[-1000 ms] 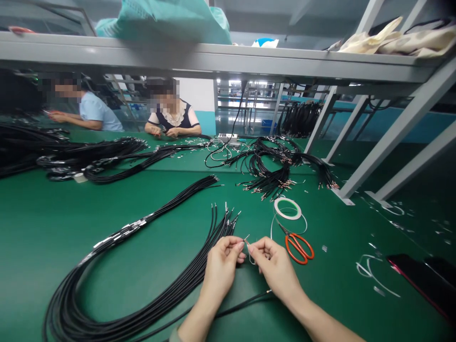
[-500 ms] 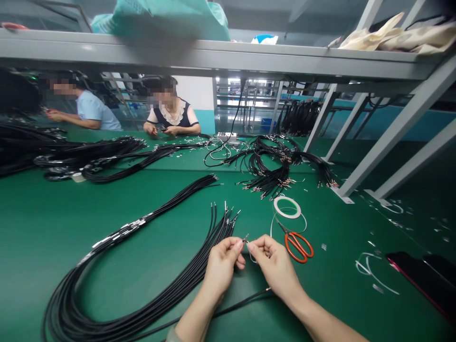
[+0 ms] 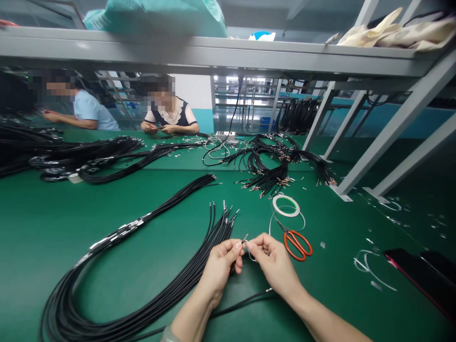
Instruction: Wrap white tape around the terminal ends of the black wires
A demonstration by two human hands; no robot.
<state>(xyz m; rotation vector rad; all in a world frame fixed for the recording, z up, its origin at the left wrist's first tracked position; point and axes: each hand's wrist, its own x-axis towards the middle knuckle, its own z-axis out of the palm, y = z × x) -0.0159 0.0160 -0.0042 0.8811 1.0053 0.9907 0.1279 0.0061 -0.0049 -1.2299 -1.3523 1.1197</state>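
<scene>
Over the green table, my left hand and my right hand are closed in pinches, fingertips almost meeting. Between them shows the thin tip of a black cable, gripped by my left fingers. A narrow white strip hangs at my right fingertips, partly hidden by them. Another black cable end passes below my hands. To the left lies a curved bundle of black cables with metal tips. Right of my hands are orange-handled scissors and a roll of white tape.
Black cable piles lie at the back and left. Two people sit across the table. A grey shelf spans overhead, with slanted legs at right. White scraps and a dark, red-edged object lie at right.
The view has shifted slightly. Both hands keep their pinch at nearly the same spot, and the cable tip stands out a little more between the fingers.
</scene>
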